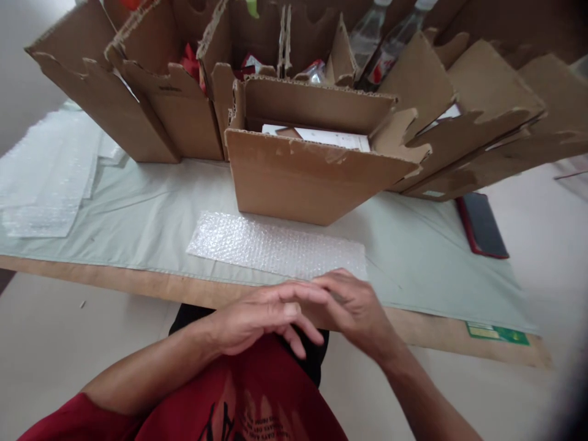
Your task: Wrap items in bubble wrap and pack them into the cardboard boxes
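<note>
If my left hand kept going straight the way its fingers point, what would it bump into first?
Probably your right hand. The left hand's fingers point across toward it, and may already touch it; depth is hard to judge here.

Brown-edged surface (138,288) under pale green cloth (408,263), carrying a bubble wrap strip (275,245), open cardboard boxes (303,177) behind, bubble wrap sheets (41,177) left, dark red-edged flat item (484,225) right
</note>
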`<state>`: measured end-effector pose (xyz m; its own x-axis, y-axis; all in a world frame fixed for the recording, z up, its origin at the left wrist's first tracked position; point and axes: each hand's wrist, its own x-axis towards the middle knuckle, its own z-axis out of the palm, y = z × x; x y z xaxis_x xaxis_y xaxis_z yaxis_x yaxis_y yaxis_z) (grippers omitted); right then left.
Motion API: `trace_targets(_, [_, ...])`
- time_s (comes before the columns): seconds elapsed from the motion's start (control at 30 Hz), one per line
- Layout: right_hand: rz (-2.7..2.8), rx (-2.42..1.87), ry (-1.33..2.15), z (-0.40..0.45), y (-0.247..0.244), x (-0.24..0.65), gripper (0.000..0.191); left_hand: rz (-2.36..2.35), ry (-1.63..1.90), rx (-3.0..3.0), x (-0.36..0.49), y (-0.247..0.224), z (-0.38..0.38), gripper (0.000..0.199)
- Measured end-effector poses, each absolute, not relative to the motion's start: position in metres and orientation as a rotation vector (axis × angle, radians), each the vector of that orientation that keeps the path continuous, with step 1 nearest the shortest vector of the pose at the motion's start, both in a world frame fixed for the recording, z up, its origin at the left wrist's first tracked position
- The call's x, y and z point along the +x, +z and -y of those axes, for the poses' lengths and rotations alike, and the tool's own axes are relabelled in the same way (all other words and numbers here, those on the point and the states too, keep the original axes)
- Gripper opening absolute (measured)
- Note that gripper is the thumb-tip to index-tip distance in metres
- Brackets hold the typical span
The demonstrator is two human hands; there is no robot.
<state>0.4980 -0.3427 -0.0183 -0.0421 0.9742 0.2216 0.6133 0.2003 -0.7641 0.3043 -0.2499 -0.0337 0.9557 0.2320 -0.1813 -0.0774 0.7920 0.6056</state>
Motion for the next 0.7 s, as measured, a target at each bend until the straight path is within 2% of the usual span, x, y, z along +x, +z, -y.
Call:
trace_targets(0.17, [1.754,-1.476,0.66,0.343,-0.017,0.499,0.025,-0.229,0.121,0.612,0.302,-0.033,0.252,0.053])
trace_targets(0.27, [1.745,-1.477,0.679,0.343,-0.017,0.501,0.026,-0.346,0.219,0.655,0.305,-0.034,0.255,0.046])
trace_targets(0.37, [1.715,-1.495,0.686,0.344,-0.017,0.498,0.029,-0.247,0.156,0.619,0.307,-0.034,0.259,0.051])
trace_targets(0.47, [1.726,-1.481,0.721,0.346,-0.016,0.498,0.03,-0.307,0.181,0.735,0.299,-0.031,0.256,0.044])
trace_targets(0.57, [1.676,-1.561,0.72,0.35,-0.019,0.52,0.033,-0.386,0.103,0.938,0.274,-0.024,0.238,0.046])
trace_targets(0.63, [1.498,-1.787,0.587,0.353,-0.025,0.548,0.034,-0.622,0.155,1.268,0.252,-0.019,0.217,0.044])
trace_targets(0.7, [1.353,-2.001,0.46,0.355,-0.036,0.578,0.035,-1.072,0.357,1.647,0.231,-0.017,0.194,0.042])
